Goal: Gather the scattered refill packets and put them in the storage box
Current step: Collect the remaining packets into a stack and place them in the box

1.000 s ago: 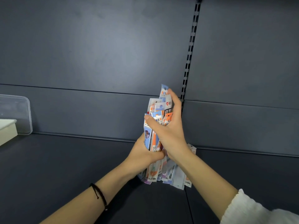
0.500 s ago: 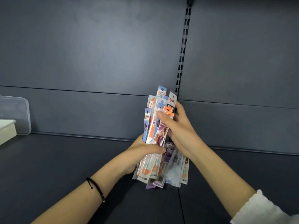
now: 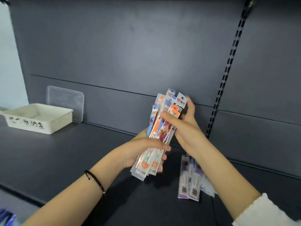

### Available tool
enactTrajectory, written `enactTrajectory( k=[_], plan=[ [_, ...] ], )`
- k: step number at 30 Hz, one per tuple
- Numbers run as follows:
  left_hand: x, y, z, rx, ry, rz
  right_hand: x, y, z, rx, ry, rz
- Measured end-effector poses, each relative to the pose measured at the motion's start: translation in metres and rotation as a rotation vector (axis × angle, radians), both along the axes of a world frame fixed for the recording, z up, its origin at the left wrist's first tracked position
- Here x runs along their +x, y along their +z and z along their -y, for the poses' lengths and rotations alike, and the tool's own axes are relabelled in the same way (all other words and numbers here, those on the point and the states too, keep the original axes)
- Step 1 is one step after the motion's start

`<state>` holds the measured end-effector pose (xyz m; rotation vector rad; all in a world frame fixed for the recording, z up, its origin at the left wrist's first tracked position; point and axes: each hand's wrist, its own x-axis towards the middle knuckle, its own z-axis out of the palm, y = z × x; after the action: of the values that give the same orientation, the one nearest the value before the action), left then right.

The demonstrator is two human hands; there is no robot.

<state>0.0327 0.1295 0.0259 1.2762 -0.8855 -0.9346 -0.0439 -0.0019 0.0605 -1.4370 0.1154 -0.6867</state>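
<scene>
Centrally, the left hand (image 3: 143, 152) grips the lower half, and the right hand (image 3: 184, 128) the upper half, of an upright bundle of refill packets (image 3: 164, 129) above the shelf (image 3: 65, 160). Loose packets (image 3: 189, 181) lie beneath the right forearm; the storage box (image 3: 40, 123) stands well apart, at left.

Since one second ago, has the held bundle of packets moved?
Yes. The bundle has shifted left, away from the slotted upright, toward the storage box; a few packets lie behind on the shelf.
</scene>
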Motion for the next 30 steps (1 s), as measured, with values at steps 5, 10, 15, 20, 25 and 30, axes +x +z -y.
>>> enactTrajectory(
  k=[5, 10, 15, 20, 25, 30],
  plan=[
    [0.074, 0.020, -0.095, -0.029, 0.309, 0.162, 0.050, 0.000, -0.060, -0.046, 0.014, -0.020],
    [0.162, 0.036, -0.194, -0.004, 0.520, 0.504, 0.117, 0.002, -0.136, -0.054, -0.039, -0.045],
    [0.249, 0.059, -0.258, 0.270, 0.548, 1.207, 0.183, 0.009, -0.202, -0.102, -0.139, -0.040],
    [0.312, 0.058, -0.282, 0.273, 0.441, 1.301, 0.237, 0.013, -0.240, -0.151, -0.179, -0.013],
    [0.359, 0.046, -0.274, 0.413, 0.309, 1.475, 0.281, 0.012, -0.247, -0.148, -0.168, -0.024],
    [0.396, 0.034, -0.260, 0.369, 0.203, 1.339, 0.316, -0.004, -0.243, -0.162, -0.186, -0.092]
  ],
)
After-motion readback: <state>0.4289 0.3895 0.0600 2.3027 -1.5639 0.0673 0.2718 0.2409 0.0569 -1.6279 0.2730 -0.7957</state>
